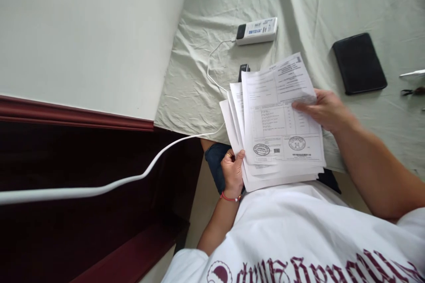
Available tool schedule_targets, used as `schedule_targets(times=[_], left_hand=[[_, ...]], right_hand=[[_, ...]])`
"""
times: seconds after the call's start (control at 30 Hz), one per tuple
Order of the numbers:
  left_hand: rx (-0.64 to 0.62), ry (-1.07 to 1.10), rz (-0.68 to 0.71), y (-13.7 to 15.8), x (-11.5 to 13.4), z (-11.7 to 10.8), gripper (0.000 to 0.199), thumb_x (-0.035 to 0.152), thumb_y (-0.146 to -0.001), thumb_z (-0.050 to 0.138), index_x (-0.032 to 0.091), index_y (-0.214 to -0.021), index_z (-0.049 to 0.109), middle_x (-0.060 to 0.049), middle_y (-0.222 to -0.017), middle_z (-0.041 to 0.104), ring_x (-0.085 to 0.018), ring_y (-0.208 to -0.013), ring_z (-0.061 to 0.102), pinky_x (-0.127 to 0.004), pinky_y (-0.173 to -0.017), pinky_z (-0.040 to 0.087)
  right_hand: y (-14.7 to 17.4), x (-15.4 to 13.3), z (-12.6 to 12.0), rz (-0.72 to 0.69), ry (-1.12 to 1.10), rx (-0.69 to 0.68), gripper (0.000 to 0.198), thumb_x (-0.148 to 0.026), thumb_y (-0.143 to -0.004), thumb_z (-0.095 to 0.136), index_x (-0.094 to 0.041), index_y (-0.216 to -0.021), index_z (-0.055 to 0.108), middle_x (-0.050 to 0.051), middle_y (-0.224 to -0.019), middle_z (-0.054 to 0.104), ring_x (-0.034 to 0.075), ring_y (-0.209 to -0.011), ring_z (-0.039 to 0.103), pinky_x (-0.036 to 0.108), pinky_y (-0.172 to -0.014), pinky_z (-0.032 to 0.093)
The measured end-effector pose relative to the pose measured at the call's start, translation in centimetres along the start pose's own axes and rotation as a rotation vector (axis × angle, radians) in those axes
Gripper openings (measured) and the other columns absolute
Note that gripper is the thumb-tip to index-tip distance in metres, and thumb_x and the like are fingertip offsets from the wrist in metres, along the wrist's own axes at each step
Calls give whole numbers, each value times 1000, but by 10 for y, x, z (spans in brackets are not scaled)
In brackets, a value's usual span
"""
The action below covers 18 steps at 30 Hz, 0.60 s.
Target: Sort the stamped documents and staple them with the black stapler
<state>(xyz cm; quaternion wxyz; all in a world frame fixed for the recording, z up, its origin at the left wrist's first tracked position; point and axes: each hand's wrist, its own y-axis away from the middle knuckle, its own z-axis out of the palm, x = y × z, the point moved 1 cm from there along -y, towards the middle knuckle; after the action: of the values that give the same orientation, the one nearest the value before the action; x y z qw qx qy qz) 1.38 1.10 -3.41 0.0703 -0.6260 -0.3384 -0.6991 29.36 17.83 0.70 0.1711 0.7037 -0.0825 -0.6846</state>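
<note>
Several printed paper sheets (272,115) are fanned out above my lap at the table's near edge. The top sheet carries a printed table, two round stamps and a barcode. My left hand (233,168) pinches the lower left edges of the sheets, thumb on top. At the right edge, my right hand (327,108) grips the top sheet, with its thumb over the print and its other fingers hidden behind. Whether it also holds the lower sheets I cannot tell.
A white power bank (262,31) with a thin cable lies behind the papers. Next to them is a small black object (243,70), partly covered. A black case (359,63) rests at the right. One thick white cable (126,180) crosses dark wooden furniture (76,126) at the left.
</note>
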Motion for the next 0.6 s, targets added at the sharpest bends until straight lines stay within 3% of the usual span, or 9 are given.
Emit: schedule_targets(times=[0.13,0.2,0.33,0.43,0.6], left_hand=[[14,54,6,0,2,5,61,70,-69,93,21,-81,59,3,-80,69,-13,-74,64,-27,-76,53],[21,47,51,1,3,6,58,71,-75,89,22,-84,58,4,-81,68,-12,-75,63,-26,-77,53],[14,29,142,1,3,4,57,65,-79,89,24,-105,60,-2,-100,75,-17,-92,71,-30,-90,55],[37,6,172,-1,1,1,61,59,-79,91,26,-115,55,-1,-94,72,-17,-88,70,-32,-89,54],[147,-42,248,-4,-2,-3,53,52,-79,91,25,-105,54,4,-88,61,-13,-82,63,-28,-85,49]], right_hand=[[-1,-3,-6,-28,275,48,13,-28,-87,76,-23,-98,81,2,-90,79,24,-82,73,37,-75,61],[0,-5,-9,-29,292,123,10,-26,-87,75,-21,-94,80,2,-85,77,22,-76,69,36,-72,58],[-1,-10,-13,-29,-24,261,13,-23,-80,82,-19,-93,80,8,-99,82,23,-83,74,36,-75,61],[-3,-12,-14,-59,-209,311,25,-18,-72,88,-20,-96,83,10,-113,84,25,-98,78,37,-89,65],[-3,-12,-13,16,-308,278,28,-12,-69,87,-20,-96,84,9,-113,85,26,-103,81,39,-95,66]])
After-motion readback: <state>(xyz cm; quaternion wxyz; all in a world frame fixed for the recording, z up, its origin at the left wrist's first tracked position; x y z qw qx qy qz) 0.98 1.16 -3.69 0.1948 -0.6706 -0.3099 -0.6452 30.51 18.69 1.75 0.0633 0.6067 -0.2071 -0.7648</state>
